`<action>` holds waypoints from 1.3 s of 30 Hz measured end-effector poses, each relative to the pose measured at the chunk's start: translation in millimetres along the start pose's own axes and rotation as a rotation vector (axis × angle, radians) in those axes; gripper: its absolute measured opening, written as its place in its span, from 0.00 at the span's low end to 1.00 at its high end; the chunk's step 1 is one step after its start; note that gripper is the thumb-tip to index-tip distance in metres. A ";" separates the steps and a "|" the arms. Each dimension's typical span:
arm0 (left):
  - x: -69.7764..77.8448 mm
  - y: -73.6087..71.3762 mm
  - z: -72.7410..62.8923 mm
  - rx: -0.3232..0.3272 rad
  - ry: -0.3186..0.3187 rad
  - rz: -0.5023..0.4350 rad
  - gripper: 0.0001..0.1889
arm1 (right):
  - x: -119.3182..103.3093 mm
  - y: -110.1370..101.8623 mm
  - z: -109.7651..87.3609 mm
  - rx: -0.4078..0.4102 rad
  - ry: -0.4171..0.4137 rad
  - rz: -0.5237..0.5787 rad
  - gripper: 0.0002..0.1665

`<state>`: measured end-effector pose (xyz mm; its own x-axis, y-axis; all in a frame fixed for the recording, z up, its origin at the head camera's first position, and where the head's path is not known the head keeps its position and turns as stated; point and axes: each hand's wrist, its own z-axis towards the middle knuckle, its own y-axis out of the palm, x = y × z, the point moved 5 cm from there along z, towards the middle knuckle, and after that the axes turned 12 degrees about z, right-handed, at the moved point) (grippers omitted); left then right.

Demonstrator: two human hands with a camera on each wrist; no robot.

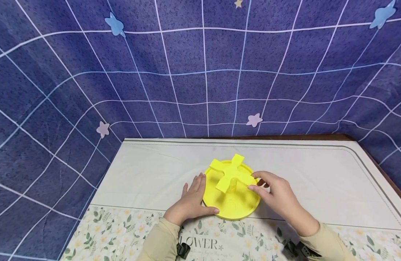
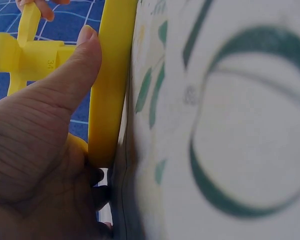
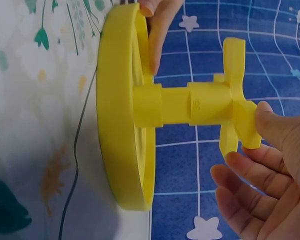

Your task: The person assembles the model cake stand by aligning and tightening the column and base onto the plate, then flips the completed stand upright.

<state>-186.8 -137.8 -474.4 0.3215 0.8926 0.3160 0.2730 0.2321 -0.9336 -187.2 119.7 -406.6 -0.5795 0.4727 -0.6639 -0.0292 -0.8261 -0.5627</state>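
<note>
A round yellow tray-like base [image 1: 233,208] with a raised rim lies on the table. From its middle rises a yellow post [image 3: 175,106], and a yellow four-armed cross piece [image 1: 232,172] tops it, its collar in line with the post. My right hand [image 1: 280,192] pinches the end of one arm of the cross between thumb and fingers. Along the base's left side rests my left hand [image 1: 189,203], fingers straight and touching the rim, thumb at the front edge. Close up in the left wrist view, the thumb [image 2: 72,75] lies against the rim.
A white cloth [image 1: 148,174] with a flower-printed front band [image 1: 122,224] covers the table. Behind and to the left hangs a blue curtain [image 1: 174,87] with grid lines and stars. Dark straps with small devices [image 1: 183,250] sit at both wrists.
</note>
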 end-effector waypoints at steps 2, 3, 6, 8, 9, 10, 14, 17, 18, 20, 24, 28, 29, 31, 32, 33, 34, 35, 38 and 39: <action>0.1 0.1 -0.1 0.000 0.002 -0.001 0.65 | -3.4 1.6 -1.4 -0.003 -0.015 -0.021 0.18; 0.1 0.1 -0.1 0.000 0.003 -0.002 0.65 | -4.9 2.6 -2.2 -0.005 -0.025 -0.033 0.18; 0.3 0.0 0.0 0.003 0.007 -0.004 0.65 | -8.6 5.1 -4.1 0.002 -0.057 -0.069 0.19; 0.2 0.0 0.2 0.005 0.008 -0.006 0.65 | -10.3 6.0 -4.9 0.015 -0.076 -0.088 0.19; 0.1 0.0 0.2 0.007 0.008 -0.009 0.65 | -10.7 6.4 -5.1 0.021 -0.083 -0.094 0.19; 0.0 -0.1 0.2 0.008 0.007 -0.009 0.65 | -11.1 6.7 -5.3 0.028 -0.088 -0.096 0.19; -0.1 -0.7 -0.3 0.011 0.001 -0.012 0.65 | -12.8 7.6 -5.4 0.048 -0.101 -0.099 0.18; 0.3 -1.0 -0.4 0.011 -0.001 -0.005 0.65 | -14.3 7.9 -5.4 0.061 -0.103 -0.100 0.17; 0.5 -1.1 -0.4 0.010 -0.001 -0.001 0.65 | -14.7 8.0 -5.4 0.065 -0.102 -0.100 0.17; 0.8 -1.2 -0.3 0.011 -0.002 0.001 0.65 | -15.7 7.9 -5.5 0.075 -0.099 -0.095 0.16; 2.1 -1.4 -0.3 0.014 -0.001 0.011 0.65 | -16.8 8.3 -6.1 0.093 -0.087 -0.089 0.15; 2.6 -1.3 -0.6 0.015 -0.003 0.025 0.65 | -18.4 9.6 -7.1 0.104 -0.073 -0.094 0.15; 2.6 -1.2 -0.6 0.014 -0.004 0.029 0.65 | -19.0 9.9 -7.4 0.106 -0.067 -0.095 0.15; 2.6 -1.1 -0.7 0.011 -0.011 0.036 0.65 | -19.9 10.6 -7.8 0.109 -0.056 -0.099 0.15; 2.6 -1.2 -0.8 0.013 -0.011 0.035 0.65 | -20.2 10.8 -7.9 0.110 -0.051 -0.100 0.15; 2.8 -1.3 -0.8 0.017 -0.008 0.032 0.65 | -20.6 11.0 -8.1 0.112 -0.048 -0.103 0.15; 2.9 -1.6 -0.9 0.019 -0.008 0.032 0.65 | -20.7 11.3 -8.2 0.115 -0.043 -0.107 0.15; 3.1 -1.8 -1.0 0.019 -0.010 0.035 0.65 | -20.8 11.4 -8.4 0.119 -0.040 -0.110 0.15; 3.5 -2.7 -1.1 0.026 -0.007 0.037 0.65 | -20.9 12.2 -8.8 0.128 -0.034 -0.120 0.15; 3.6 -3.1 -1.1 0.028 -0.007 0.039 0.65 | -21.0 12.4 -8.8 0.130 -0.035 -0.122 0.15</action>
<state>-185.4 -135.7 -470.2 0.3251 0.9038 0.2781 0.2348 0.2077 -0.9496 -168.2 102.3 -404.1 -0.5930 0.5627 -0.5760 -0.2050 -0.7972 -0.5678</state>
